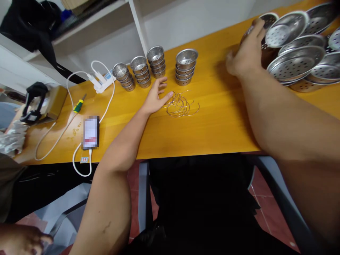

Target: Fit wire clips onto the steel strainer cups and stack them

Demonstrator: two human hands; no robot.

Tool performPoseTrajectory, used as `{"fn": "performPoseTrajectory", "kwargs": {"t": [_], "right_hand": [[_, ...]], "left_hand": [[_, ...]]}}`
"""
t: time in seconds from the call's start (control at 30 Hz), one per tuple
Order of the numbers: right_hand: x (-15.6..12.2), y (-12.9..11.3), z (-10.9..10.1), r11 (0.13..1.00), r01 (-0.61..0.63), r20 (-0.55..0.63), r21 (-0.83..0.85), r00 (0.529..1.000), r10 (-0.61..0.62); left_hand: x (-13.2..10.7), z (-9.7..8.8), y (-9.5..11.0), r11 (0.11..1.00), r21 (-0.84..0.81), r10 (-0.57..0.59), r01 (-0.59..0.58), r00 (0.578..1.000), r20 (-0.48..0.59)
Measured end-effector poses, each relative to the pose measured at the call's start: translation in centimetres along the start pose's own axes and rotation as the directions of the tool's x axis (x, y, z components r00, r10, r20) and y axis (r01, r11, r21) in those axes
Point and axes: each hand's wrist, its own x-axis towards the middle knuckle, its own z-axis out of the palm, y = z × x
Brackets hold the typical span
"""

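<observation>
My left hand [156,97] rests low over the table with its fingers stretched and apart, holding nothing. Its thumb touches or hovers at a loose tangle of thin curved metal wires [180,106]. Blurred by motion, my right hand [249,53] reaches to the far right, against a small perforated metal cup [268,17] at the edge of a cluster of metal strainers. Its fingers partly hide that cup, and whether they grip it is unclear. Beyond the wires stands a stack of perforated metal cups [186,67]; a second stack [156,60] is just past my left fingertips.
Wide perforated metal bowls [296,63] crowd the right end. More cup stacks [140,71] stand near a white power strip [105,83]. A phone [90,132] on a cable and a green-yellow screwdriver [79,105] lie left. Another person's hand [23,241] shows bottom left.
</observation>
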Motion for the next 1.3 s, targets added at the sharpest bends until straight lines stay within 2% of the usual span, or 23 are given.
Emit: {"fn": "performPoseTrajectory", "kwargs": {"t": [0.07, 0.17, 0.37, 0.5, 0.6, 0.67, 0.73, 0.83, 0.9, 0.97, 1.07, 1.13, 1.23, 1.3], "right_hand": [[-1.0, -1.8, -1.5, 0.994, -0.106, 0.05, -0.012, 0.993, 0.106], [-2.0, -4.1, -3.0, 0.992, -0.123, 0.031, 0.02, 0.992, 0.122], [-2.0, -5.7, -2.7, 0.981, -0.183, -0.05, 0.059, 0.981, 0.186], [-2.5, -6.0, -2.9, 0.994, -0.069, -0.078, 0.079, 0.994, 0.075], [-3.9, -6.1, -3.8, 0.979, 0.169, -0.082, 0.119, 0.984, -0.159], [-5.2, -6.6, -4.7, 0.911, 0.361, -0.107, 0.198, 0.932, -0.346], [-7.1, -7.8, -5.5, 0.821, 0.498, -0.126, 0.278, 0.867, -0.483], [-10.7, -10.1, -6.0, 0.742, 0.58, -0.021, 0.335, 0.792, -0.61], [-12.9, -11.4, -5.4, 0.707, 0.605, 0.065, 0.367, 0.741, -0.668], [-14.5, -12.1, -4.1, 0.661, 0.632, 0.09, 0.404, 0.692, -0.717], [-15.3, -12.3, -2.4, 0.591, 0.676, 0.109, 0.441, 0.613, -0.783], [-15.1, -12.1, -1.9, 0.536, 0.709, 0.136, 0.459, 0.54, -0.831], [-14.4, -11.8, -2.2, 0.457, 0.741, 0.172, 0.492, 0.431, -0.886], [-13.9, -11.5, -2.7, 0.434, 0.751, 0.196, 0.498, 0.39, -0.9]], "left_hand": [[0.0, -0.1, -0.3, 1.0, 0.005, 0.0, 0.0, 1.0, 0.001], [0.0, 0.0, -0.6, 1.0, -0.002, -0.005, 0.005, 1.0, -0.017], [0.1, 0.1, -0.7, 0.999, -0.031, -0.009, 0.008, 1.0, -0.016], [0.1, 0.1, -0.7, 0.999, -0.032, -0.013, 0.013, 1.0, -0.022], [0.0, 0.1, -1.1, 1.0, -0.01, 0.008, -0.008, 1.0, -0.02], [0.1, 0.0, -1.0, 0.999, 0.02, 0.038, -0.038, 0.999, -0.012], [0.1, 0.0, -0.3, 0.996, 0.052, 0.073, -0.073, 0.997, -0.014], [0.2, 0.2, 2.0, 0.989, 0.083, 0.127, -0.122, 0.99, -0.055], [0.2, 0.4, 3.7, 0.979, 0.112, 0.177, -0.168, 0.981, -0.082], [0.3, 0.7, 4.8, 0.964, 0.171, 0.22, -0.202, 0.971, -0.095], [0.4, 0.6, 5.0, 0.956, 0.203, 0.237, -0.212, 0.966, -0.103], [0.5, 0.4, 4.7, 0.961, 0.189, 0.226, -0.204, 0.969, -0.103], [0.4, 0.1, 4.6, 0.963, 0.18, 0.223, -0.203, 0.97, -0.097], [0.3, 0.1, 4.7, 0.962, 0.173, 0.224, -0.211, 0.973, -0.059]]}}
